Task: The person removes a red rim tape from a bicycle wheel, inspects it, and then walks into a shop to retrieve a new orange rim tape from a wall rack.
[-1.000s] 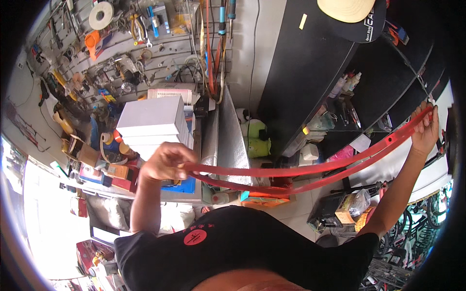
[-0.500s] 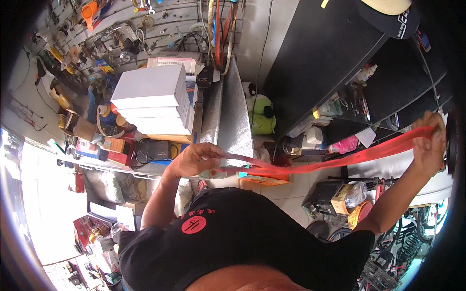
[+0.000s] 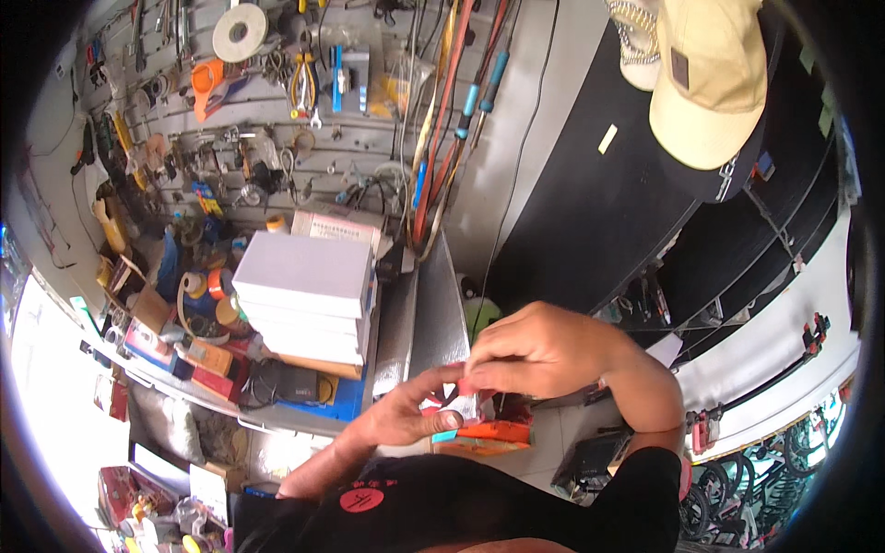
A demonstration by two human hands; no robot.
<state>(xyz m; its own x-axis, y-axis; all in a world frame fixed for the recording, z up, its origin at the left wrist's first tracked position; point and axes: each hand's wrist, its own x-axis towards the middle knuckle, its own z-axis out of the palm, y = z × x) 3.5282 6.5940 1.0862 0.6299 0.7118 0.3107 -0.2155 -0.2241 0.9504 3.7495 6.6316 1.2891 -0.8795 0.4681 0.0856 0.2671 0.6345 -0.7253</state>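
Note:
In front of my chest, both hands meet around a red, see-through strip (image 3: pixel 449 403), of which only a small bunched part shows between them. My left hand (image 3: pixel 406 413) is closed on it from below, thumb and fingers curled around. From the right comes my right hand (image 3: pixel 544 350), bent at the wrist, its fingers pinching down at the same spot. The fingers of the right hand hide most of what it grips.
White boxes (image 3: pixel 300 276) are stacked on the bench at the left. A wall hung with tools, including yellow-handled pliers (image 3: pixel 302 85), stands behind it. An orange box (image 3: pixel 495 432) is below my hands. A pale yellow cap (image 3: pixel 710 78) hangs at the upper right beside black shelves.
The strip was stretched wide between my hands. My right hand has come in from the far right to my left hand, and the strip is now bunched. The view has tilted up.

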